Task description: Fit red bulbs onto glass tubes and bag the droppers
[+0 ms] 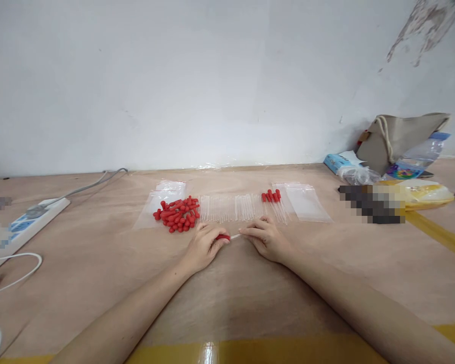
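Observation:
My left hand point(208, 246) pinches a red rubber bulb point(223, 237), its tip pointing right. From the other side, my right hand point(266, 239) grips a thin clear dropper tube point(235, 236) whose end meets the bulb's mouth. How deep the tube sits in the bulb I cannot tell. Just beyond my left hand lies a heap of loose red bulbs point(177, 214). Clear tubes point(246, 208) lie side by side in a row behind both hands. Several droppers with red bulbs fitted point(273, 197) rest beyond my right hand.
Clear zip bags lie at left point(146, 215) and right point(307, 203). A power strip point(41, 222) with cables is on the far left. At the right stand a tissue pack point(339, 162), a grey bag point(402, 134) and a yellow-and-white package point(426, 196). A white wall point(212, 86) bounds the table's back.

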The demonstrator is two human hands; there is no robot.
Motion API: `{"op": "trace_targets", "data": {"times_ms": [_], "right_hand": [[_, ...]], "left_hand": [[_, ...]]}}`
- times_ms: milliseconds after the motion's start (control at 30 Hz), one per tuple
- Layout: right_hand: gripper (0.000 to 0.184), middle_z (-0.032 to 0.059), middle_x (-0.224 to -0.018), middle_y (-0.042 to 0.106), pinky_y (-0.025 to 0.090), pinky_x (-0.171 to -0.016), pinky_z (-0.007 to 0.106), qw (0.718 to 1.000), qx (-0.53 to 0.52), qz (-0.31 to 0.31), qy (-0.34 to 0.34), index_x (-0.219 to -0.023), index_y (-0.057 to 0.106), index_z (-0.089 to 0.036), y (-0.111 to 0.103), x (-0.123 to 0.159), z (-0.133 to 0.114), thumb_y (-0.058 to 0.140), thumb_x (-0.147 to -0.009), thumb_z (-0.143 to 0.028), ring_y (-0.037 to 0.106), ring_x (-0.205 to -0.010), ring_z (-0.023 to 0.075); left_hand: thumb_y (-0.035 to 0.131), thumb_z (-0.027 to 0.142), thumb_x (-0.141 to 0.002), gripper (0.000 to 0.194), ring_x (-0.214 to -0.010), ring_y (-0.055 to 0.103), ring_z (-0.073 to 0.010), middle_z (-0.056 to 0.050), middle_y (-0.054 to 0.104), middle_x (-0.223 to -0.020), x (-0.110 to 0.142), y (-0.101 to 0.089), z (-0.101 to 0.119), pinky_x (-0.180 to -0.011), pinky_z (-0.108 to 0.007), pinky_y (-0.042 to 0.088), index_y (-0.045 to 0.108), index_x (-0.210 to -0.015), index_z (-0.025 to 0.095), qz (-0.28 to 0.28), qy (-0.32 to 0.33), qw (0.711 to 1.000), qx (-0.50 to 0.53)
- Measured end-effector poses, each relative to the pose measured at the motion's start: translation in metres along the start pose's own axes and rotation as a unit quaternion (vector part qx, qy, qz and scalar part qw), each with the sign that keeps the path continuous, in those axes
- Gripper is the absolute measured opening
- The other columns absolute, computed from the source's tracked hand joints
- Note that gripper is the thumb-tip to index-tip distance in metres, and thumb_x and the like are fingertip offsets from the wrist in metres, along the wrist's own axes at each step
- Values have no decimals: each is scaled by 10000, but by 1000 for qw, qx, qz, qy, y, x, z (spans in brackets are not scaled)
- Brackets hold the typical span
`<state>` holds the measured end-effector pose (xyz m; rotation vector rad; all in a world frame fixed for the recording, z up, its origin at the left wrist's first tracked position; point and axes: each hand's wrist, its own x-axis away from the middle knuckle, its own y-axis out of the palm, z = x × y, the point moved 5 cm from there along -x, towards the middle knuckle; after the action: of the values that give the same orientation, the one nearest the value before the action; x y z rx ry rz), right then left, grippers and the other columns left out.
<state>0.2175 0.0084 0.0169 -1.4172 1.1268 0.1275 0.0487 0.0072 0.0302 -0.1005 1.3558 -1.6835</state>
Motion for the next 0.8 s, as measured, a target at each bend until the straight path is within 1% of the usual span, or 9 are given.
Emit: {"op": "trace_targets", "data": {"times_ms": [133,233,433,533,633,800], "right_hand": [[242,22,-804,624,312,-733,313,1000,7,4,-6,-963,623,-230,-2,0,0,443,-839,-125,545,-717,107],[246,19,-774,619,294,-717,312,999,32,4,-8,-958,633,-229,-4,0,-3,449,-831,-128,533,-680,104],[220,6,-689,607,253,-665,305,997,79,-21,-10,-933,647,-217,-3,-2,-9,459,-830,-167,471,-583,94],[218,3,-657,597,242,-656,305,996,81,-38,-4,-907,643,-197,-1,-3,-12,434,-846,-180,445,-549,91],[222,3,-645,594,239,-665,308,996,73,-54,3,-846,630,-181,2,-3,-15,408,-855,-187,438,-545,95],[241,12,-654,609,228,-673,312,995,72,-64,20,-817,601,-172,7,-5,-18,367,-869,-196,425,-534,99]], "left_hand": [[445,267,-878,146,-732,568,-124,26,657,-792,1,3,2,-820,-318,300,574,-849,208,-9,15,1000,-12],[451,268,-875,153,-700,570,-119,23,663,-770,1,3,2,-822,-321,302,581,-833,202,1,15,1000,-11],[479,275,-862,140,-651,566,-108,27,665,-745,2,1,0,-824,-323,310,589,-822,198,21,18,1000,-7],[483,294,-858,151,-643,565,-108,24,662,-736,3,1,1,-820,-319,322,590,-817,196,29,25,999,-11],[484,305,-854,155,-647,567,-116,21,660,-727,3,3,2,-819,-322,331,590,-812,200,21,33,999,-14],[475,303,-854,154,-641,560,-121,10,653,-721,4,5,0,-831,-335,341,585,-817,200,22,35,999,-18]]}}
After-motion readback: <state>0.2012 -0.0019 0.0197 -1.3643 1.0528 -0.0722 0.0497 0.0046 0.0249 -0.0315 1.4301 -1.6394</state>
